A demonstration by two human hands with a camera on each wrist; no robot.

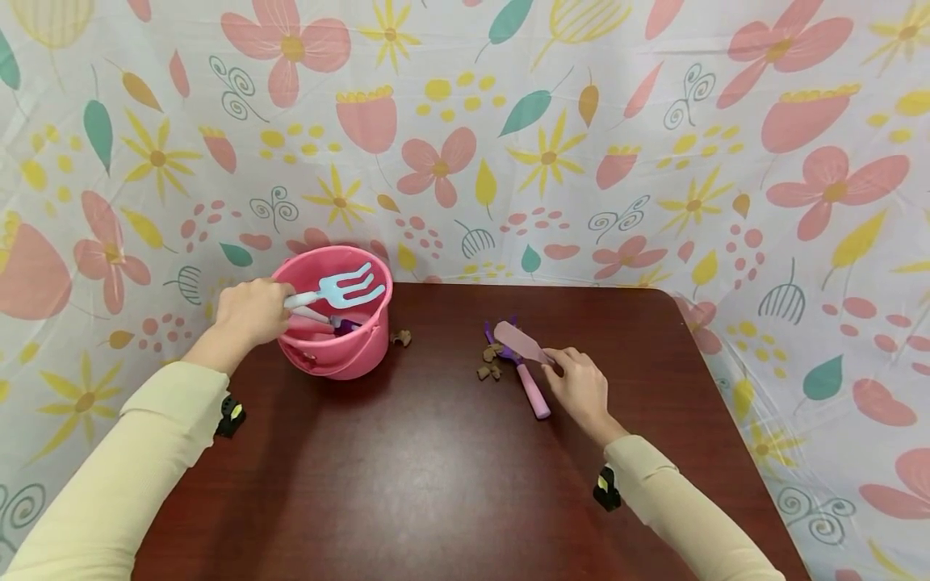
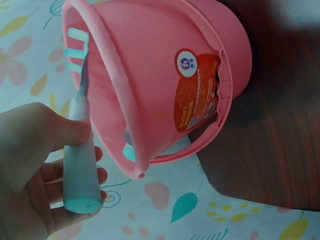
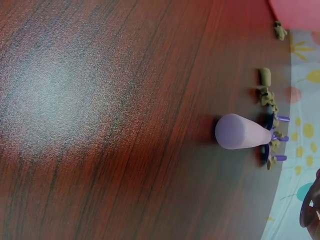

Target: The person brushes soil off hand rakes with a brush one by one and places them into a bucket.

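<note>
My left hand (image 1: 254, 312) grips a light blue toy garden fork (image 1: 352, 288) by its pale handle (image 2: 81, 170). Its tines are over the mouth of a pink bucket (image 1: 349, 355). Inside the bucket lie a purple piece (image 1: 345, 326) and a whitish handle, partly hidden by the wall. My right hand (image 1: 580, 387) holds a pink toy trowel (image 1: 521, 342) with a flat, rounded blade. Below that blade, on the table, rests a purple toy rake with a pink handle (image 1: 534, 392), its prongs among several brown crumbly pieces (image 1: 490, 372).
Close to the bucket's right side sits another brown piece (image 1: 401, 337). The dark wooden table (image 1: 436, 460) ends at a flower-printed curtain (image 1: 465, 121) behind and at the sides. The bucket's handle (image 2: 210, 131) hangs down its side.
</note>
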